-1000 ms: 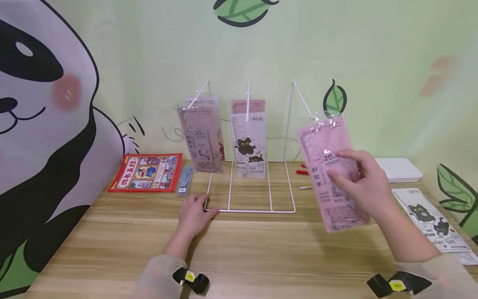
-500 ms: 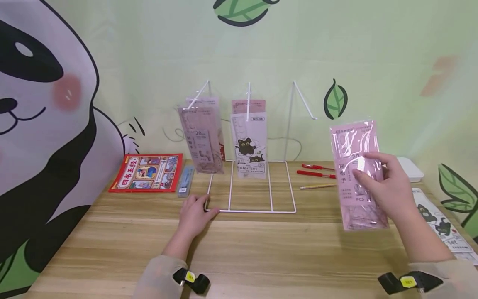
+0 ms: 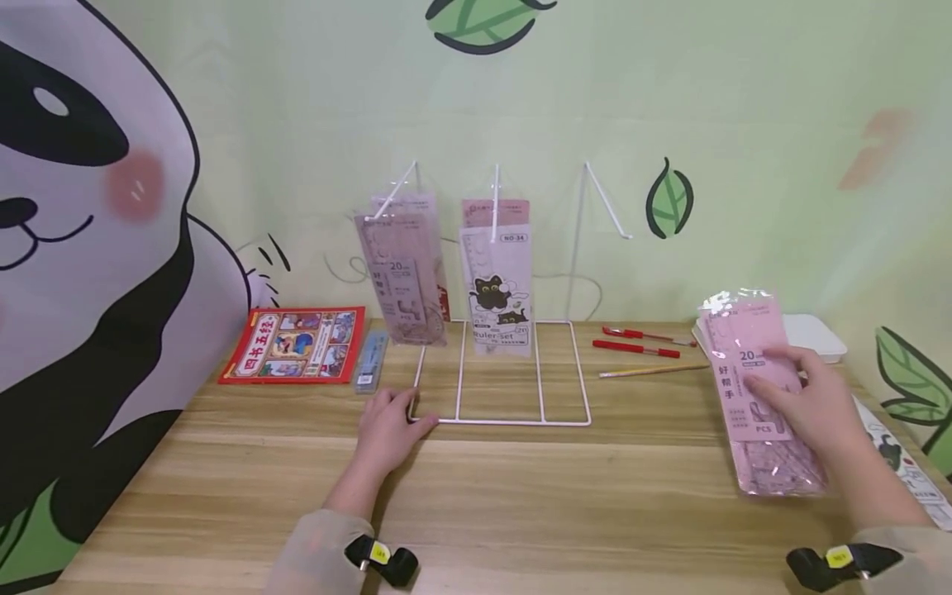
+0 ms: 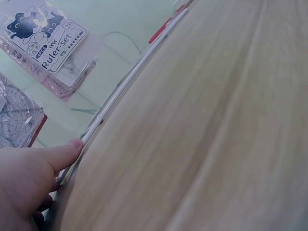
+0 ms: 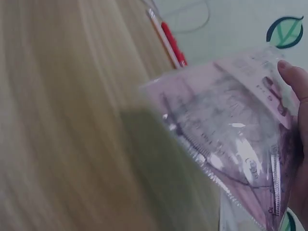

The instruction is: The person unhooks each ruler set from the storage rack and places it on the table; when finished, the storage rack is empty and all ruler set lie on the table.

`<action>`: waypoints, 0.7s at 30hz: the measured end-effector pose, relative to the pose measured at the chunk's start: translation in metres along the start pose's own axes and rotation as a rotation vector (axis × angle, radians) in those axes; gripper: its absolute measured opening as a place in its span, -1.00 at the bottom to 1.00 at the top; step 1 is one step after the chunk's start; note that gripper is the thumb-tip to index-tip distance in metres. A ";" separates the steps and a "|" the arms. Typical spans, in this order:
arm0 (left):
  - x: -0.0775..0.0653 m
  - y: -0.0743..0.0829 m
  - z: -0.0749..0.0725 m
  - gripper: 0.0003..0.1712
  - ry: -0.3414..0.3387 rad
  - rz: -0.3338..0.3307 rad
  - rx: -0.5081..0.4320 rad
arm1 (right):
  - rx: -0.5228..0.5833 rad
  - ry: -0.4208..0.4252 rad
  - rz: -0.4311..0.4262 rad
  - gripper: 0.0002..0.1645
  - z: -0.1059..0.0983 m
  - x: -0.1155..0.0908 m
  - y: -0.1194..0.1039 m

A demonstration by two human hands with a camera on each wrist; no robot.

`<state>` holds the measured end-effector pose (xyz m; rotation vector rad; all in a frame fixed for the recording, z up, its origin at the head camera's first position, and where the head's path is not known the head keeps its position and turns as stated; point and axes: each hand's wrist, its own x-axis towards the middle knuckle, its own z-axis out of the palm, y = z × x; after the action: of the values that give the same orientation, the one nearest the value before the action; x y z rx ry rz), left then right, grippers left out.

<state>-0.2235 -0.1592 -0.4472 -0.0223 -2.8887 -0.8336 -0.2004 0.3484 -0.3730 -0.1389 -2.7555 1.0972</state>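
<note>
My right hand (image 3: pixel 814 405) grips a pink ruler set (image 3: pixel 754 372) in a clear plastic sleeve, thumb across its front. In the right wrist view, the ruler set (image 5: pixel 231 130) shows a clear protractor inside and hangs over the tabletop. My left hand (image 3: pixel 388 431) holds the front left corner of a white wire display rack (image 3: pixel 506 422), its thumb along the front bar. From the rack's left hook hangs a pink ruler set (image 3: pixel 405 281). On the middle hook, a white ruler set (image 3: pixel 494 285) with black cats covers another pink one. The right hook (image 3: pixel 610 202) carries nothing.
A red book (image 3: pixel 293 345) and a blue-grey case (image 3: pixel 369 362) lie left of the rack. Red pens (image 3: pixel 635 347) and a pencil (image 3: pixel 650 371) lie to its right. A white box (image 3: pixel 814 337) and a cat-printed ruler set (image 3: pixel 903 463) sit at far right.
My right hand has carried the pink ruler set away from the right hook, rightward and down, uncovering the hook, pens and pencil. The left hand has stayed on the rack corner.
</note>
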 end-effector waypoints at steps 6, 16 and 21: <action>-0.002 0.001 0.000 -0.31 0.005 0.005 -0.001 | -0.092 -0.096 -0.002 0.00 0.004 0.001 0.028; -0.001 0.000 -0.001 -0.31 0.011 0.010 -0.003 | -0.188 -0.124 -0.054 -0.02 0.005 0.003 0.054; 0.000 0.002 0.002 -0.32 0.019 0.018 0.001 | -0.252 -0.157 -0.094 -0.03 0.005 0.002 0.063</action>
<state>-0.2233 -0.1567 -0.4482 -0.0396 -2.8665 -0.8251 -0.2022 0.3910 -0.4193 0.0474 -2.9972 0.7652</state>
